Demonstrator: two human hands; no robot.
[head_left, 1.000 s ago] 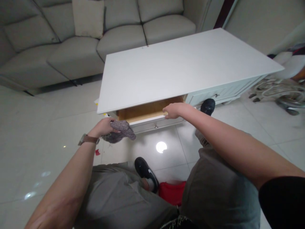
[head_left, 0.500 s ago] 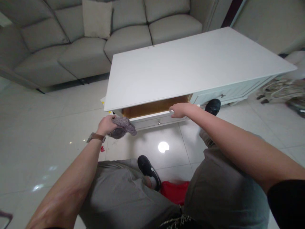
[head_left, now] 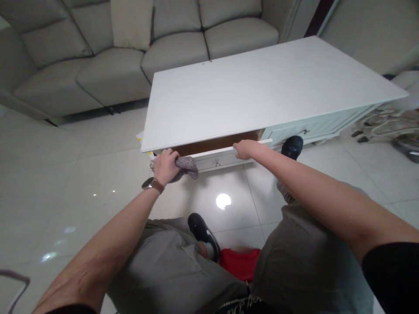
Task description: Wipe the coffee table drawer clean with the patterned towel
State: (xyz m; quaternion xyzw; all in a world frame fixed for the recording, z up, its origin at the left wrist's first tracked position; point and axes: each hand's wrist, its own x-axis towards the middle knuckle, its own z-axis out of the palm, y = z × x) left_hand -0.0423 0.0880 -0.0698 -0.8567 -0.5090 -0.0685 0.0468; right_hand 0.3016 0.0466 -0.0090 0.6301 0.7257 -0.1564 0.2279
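A white drawer [head_left: 209, 161] with a small metal knob stands partly pulled out of the white coffee table [head_left: 255, 87]. My right hand [head_left: 245, 149] grips the top edge of the drawer front, right of the knob. At the drawer's left end, my left hand [head_left: 166, 165] is closed on a greyish-purple cloth [head_left: 187, 166]; the cloth hangs beside the drawer front. A watch with a brown strap is on my left wrist. Through the gap shows the brown inside of the drawer, in shadow.
Behind the table runs a grey sofa [head_left: 176, 43] with a beige cushion [head_left: 131, 24]. Glossy tiles [head_left: 81, 174] cover the floor. My shoe [head_left: 292, 147] is by the table's right-hand drawer. A red object [head_left: 240, 264] lies between my legs. Ornate metalwork [head_left: 389, 124] stands at the right.
The drawer has slid inward a little, with my right hand still on its front. My left hand has moved right and up with the cloth, onto the drawer's left end.
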